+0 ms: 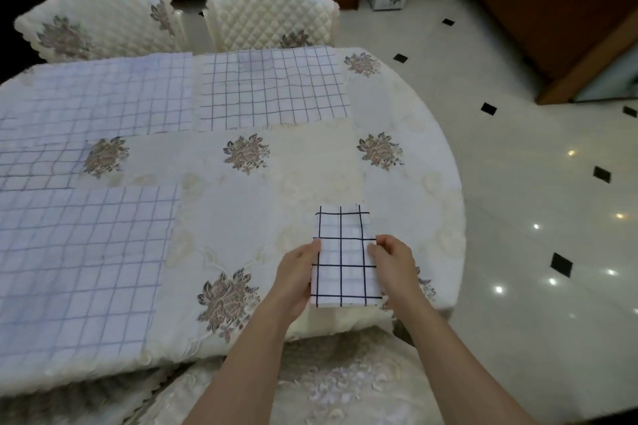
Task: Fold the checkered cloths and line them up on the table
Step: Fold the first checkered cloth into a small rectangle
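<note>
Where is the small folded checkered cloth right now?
In the head view, the folded cloth sits at the near right edge of the table, its sides held between the left hand and the right hand.

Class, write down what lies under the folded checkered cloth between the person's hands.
The floral tablecloth shows all round the folded cloth, which seems to rest on it. The patch directly beneath is covered.

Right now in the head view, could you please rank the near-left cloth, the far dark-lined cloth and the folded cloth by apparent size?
1. near-left cloth, largest, though nearer the camera and cut off by the frame.
2. far dark-lined cloth.
3. folded cloth, clearly smallest, held between the left hand and right hand.
</note>
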The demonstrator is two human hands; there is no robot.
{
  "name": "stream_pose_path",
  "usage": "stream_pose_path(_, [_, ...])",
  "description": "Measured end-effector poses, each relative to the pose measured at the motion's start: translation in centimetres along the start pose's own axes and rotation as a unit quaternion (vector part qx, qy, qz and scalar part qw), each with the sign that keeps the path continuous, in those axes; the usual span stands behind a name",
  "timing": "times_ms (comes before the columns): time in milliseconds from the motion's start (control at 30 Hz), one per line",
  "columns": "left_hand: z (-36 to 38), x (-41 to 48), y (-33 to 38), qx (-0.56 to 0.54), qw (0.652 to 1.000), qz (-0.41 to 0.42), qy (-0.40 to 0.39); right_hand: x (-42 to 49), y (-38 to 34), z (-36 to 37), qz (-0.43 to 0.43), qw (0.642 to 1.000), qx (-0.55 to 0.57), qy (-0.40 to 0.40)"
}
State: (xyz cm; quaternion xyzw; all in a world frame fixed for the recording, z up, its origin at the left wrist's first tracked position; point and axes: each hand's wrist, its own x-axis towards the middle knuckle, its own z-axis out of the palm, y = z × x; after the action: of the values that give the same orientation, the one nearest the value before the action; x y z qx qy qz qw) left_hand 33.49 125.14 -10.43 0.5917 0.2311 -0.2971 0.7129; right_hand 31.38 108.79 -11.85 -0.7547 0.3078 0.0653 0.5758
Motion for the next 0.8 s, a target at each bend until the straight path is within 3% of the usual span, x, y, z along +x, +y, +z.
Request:
stream_pose_path(267, [1.0, 0.1, -1.4, 0.143, 0.974, 0.155, 0.085, -2.0, 0.9, -1.1, -0.057, 0.995, -0.048, 0.065])
stream_pose_path(567, [-0.3, -0.9, -1.6, 0.149, 0.961, 0.189, 0.132, -2.3, 0.2, 1.2, -0.108, 0.989, -0.077, 0.068])
stream_pose_path(800, [2.1, -0.4, -2.1, 0.139, 0.965, 0.191, 0.110, -3.0, 0.8, -0.6, -0.090, 0.988, -0.054, 0.112])
